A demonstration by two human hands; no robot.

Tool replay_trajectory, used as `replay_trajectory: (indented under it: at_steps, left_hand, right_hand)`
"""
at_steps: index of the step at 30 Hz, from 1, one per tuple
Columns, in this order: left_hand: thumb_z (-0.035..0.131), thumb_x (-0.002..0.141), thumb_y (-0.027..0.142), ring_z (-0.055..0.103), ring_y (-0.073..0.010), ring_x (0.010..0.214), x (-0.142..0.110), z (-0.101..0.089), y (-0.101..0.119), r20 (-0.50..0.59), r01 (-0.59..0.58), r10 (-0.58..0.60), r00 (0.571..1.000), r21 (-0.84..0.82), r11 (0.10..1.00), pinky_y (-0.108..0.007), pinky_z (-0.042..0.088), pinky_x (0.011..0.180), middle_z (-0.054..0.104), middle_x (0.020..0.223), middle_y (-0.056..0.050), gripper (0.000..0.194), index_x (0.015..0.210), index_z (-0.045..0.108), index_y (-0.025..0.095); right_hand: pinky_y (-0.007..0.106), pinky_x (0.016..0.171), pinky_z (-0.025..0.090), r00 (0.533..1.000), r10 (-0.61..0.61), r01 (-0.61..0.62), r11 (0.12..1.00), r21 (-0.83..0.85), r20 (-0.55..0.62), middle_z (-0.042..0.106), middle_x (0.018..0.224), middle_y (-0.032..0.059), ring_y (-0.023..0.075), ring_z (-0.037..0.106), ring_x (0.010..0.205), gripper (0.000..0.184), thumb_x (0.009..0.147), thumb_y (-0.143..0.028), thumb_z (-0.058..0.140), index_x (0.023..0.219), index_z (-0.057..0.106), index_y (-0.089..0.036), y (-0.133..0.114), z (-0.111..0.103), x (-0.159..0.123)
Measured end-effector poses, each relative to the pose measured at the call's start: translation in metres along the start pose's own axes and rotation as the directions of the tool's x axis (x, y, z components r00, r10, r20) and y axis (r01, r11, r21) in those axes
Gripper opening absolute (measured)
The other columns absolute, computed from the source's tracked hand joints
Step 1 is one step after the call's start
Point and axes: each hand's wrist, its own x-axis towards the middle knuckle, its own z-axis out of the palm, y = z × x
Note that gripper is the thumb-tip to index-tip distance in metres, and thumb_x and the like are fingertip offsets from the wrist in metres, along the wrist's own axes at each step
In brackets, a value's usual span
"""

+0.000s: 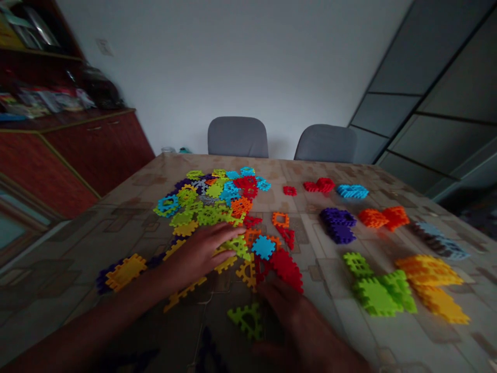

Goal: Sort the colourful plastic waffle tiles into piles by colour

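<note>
Head view: left hand (207, 248), fingers extended, lies over a multicoloured plastic-tile heap (200, 213), clasping nothing visible; whether the right hand (297, 311) grips cannot be told; flat red toothed plastic tiles (287, 263) sit just beyond its fingertips; judged light, stiff; edges suit pinching.

Smooth matt plastic toothed pieces (263, 247)

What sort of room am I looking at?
Likely a home dining room or kitchen: a patterned tabletop, two grey chairs behind it and a reddish wooden cabinet on the left.
</note>
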Motion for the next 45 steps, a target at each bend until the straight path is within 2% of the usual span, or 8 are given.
replay_trajectory:
  at_steps: [5,12,18,22,27,31,37,45]
  left_hand:
    - [0.059,0.103,0.033,0.063,-0.0193,0.123,-0.048,0.007,0.034,0.041,-0.054,0.057,0.997,-0.079,0.995,-0.029,0.05,0.105,0.063,0.14,0.001,0.049,0.149,0.044,0.041]
    - [0.055,0.104,0.035,0.067,-0.0208,0.114,-0.062,0.031,0.063,0.027,-0.18,0.181,0.983,-0.04,0.983,-0.029,0.054,0.099,0.069,0.13,-0.004,0.044,0.147,0.046,0.032]
    - [0.067,0.097,0.025,0.063,-0.0216,0.118,-0.06,0.041,0.061,0.06,-0.081,0.083,0.995,-0.05,0.995,-0.033,0.052,0.103,0.067,0.133,-0.002,0.056,0.148,0.045,0.033]
    - [0.072,0.093,0.026,0.062,-0.0228,0.12,-0.064,0.043,0.056,0.067,-0.068,0.073,0.995,-0.069,0.995,-0.035,0.051,0.104,0.066,0.134,-0.003,0.059,0.147,0.047,0.033]
    - [0.068,0.096,0.036,0.064,-0.0222,0.12,-0.065,0.027,0.048,0.065,-0.013,0.018,0.998,-0.084,0.996,-0.032,0.053,0.102,0.066,0.136,-0.002,0.054,0.146,0.049,0.035]
    - [0.062,0.098,0.03,0.068,-0.0187,0.115,-0.063,0.015,0.037,0.029,0.025,-0.023,0.999,-0.072,0.997,-0.029,0.054,0.099,0.07,0.131,0.002,0.051,0.146,0.048,0.039]
    - [0.053,0.102,0.026,0.069,-0.0177,0.111,-0.058,0.017,0.022,-0.1,-0.024,0.027,0.995,0.027,0.999,-0.027,0.054,0.098,0.072,0.124,0.002,0.037,0.137,0.057,0.035]
    - [0.055,0.099,0.021,0.068,-0.0201,0.111,-0.05,0.019,0.013,-0.065,-0.027,0.034,0.997,0.101,0.995,-0.029,0.054,0.097,0.072,0.124,-0.002,0.035,0.132,0.062,0.029]
  right_hand:
    - [0.035,0.099,0.05,0.998,-0.003,0.005,0.999,0.037,-0.06,0.066,0.13,0.0073,0.0241,0.063,0.116,0.056,0.078,-0.021,0.078,0.132,0.061,-0.022,0.005,-0.007,-0.005]
    - [0.03,0.076,0.049,0.995,0.01,-0.015,0.999,-0.049,-0.1,0.072,0.101,0.0054,0.02,0.067,0.087,0.011,0.09,-0.015,0.061,0.098,0.067,-0.02,0.016,-0.002,-0.001]
    - [0.027,0.074,0.046,0.995,0.002,-0.007,0.999,-0.053,-0.102,0.07,0.096,0.0037,0.0179,0.066,0.084,0.01,0.09,-0.013,0.059,0.093,0.066,-0.02,0.021,0.001,-0.001]
    - [0.029,0.081,0.049,0.996,-0.009,0.007,1.0,-0.022,-0.094,0.071,0.104,0.0039,0.0189,0.067,0.093,0.015,0.091,-0.015,0.059,0.102,0.067,-0.022,0.018,0.001,-0.003]
    - [0.035,0.101,0.049,0.997,-0.038,0.042,0.998,0.043,-0.072,0.061,0.136,0.0086,0.0234,0.06,0.12,0.063,0.08,-0.018,0.072,0.139,0.054,-0.025,0.002,0.002,-0.003]
    - [0.041,0.106,0.048,0.999,-0.043,0.043,0.999,-0.03,0.001,0.054,0.143,0.0128,0.0297,0.054,0.128,0.082,0.067,-0.019,0.08,0.144,0.051,-0.021,-0.005,0.015,0.005]
    - [0.046,0.107,0.047,0.992,0.088,-0.069,0.976,-0.207,0.087,0.053,0.143,0.0202,0.0354,0.054,0.128,0.071,0.071,-0.011,0.071,0.14,0.056,-0.011,-0.012,0.03,0.015]
    - [0.038,0.102,0.051,0.995,0.075,-0.064,0.987,-0.145,0.069,0.057,0.136,0.0192,0.0316,0.06,0.121,0.062,0.066,-0.005,0.066,0.127,0.062,-0.01,-0.014,0.027,0.016]
